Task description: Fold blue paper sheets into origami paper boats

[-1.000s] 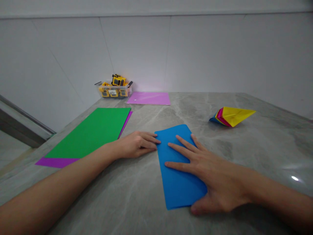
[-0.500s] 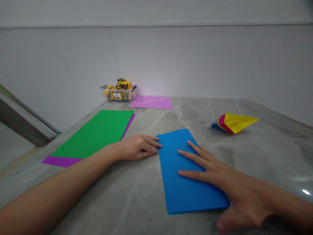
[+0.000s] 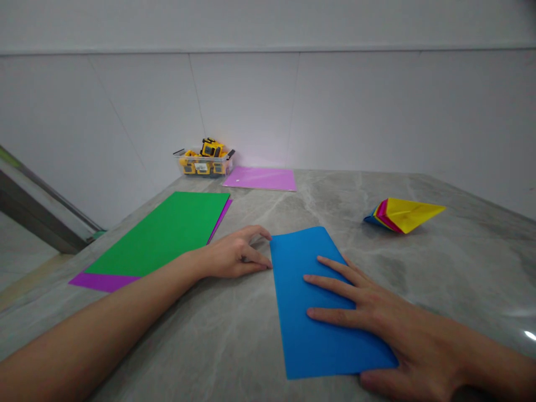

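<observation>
A blue sheet of paper [image 3: 301, 335], apparently folded over, lies on the grey marbled table in front of me. My right hand [image 3: 368, 312] rests flat on its right half with the fingers spread, covering part of the right edge. At the sheet's left edge, near the far corner, is my left hand [image 3: 238, 251]. Its thumb and fingers are apart, with the fingertips at the edge and nothing visible between them.
To the left, a green sheet [image 3: 167, 234] overlaps a purple sheet [image 3: 98, 282]. A folded yellow, pink and blue paper piece [image 3: 408, 215] sits at the right. By the wall are a pink pack [image 3: 262, 178] and a clear bin [image 3: 205, 166] of yellow toy vehicles.
My left fingers have lifted off the blue sheet's corner and spread apart. My right hand has slid slightly toward me along the paper. The view has tilted up a little.
</observation>
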The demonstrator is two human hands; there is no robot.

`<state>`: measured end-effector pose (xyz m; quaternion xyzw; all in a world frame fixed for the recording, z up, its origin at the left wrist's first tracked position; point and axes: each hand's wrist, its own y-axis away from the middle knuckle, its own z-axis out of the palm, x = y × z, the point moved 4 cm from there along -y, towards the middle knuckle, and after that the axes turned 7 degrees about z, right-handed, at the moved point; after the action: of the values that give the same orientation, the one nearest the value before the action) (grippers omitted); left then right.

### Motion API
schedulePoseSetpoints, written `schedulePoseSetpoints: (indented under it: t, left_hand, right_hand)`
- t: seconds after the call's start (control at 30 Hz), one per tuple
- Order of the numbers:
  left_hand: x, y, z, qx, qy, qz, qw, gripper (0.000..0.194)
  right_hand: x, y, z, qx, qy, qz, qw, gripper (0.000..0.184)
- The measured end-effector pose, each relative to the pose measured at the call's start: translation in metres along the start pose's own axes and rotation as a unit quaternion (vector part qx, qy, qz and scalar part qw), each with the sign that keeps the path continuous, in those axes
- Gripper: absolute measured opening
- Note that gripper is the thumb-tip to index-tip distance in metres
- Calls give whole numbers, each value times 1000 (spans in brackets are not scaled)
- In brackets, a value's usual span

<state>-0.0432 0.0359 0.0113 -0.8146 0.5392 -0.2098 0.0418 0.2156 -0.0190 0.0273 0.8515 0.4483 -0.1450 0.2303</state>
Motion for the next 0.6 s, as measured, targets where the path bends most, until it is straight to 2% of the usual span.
schedulePoseSetpoints:
  t: [0.3, 0.6]
  left_hand:
    - [-11, 1, 3, 17, 38, -75, 996, 18]
    - [-14, 0, 3, 12, 69, -82, 994, 17]
  right_hand:
    - [3, -1, 2, 2, -11, -10, 1000, 82]
    - [3, -2, 2, -3, 3, -12, 1000, 82]
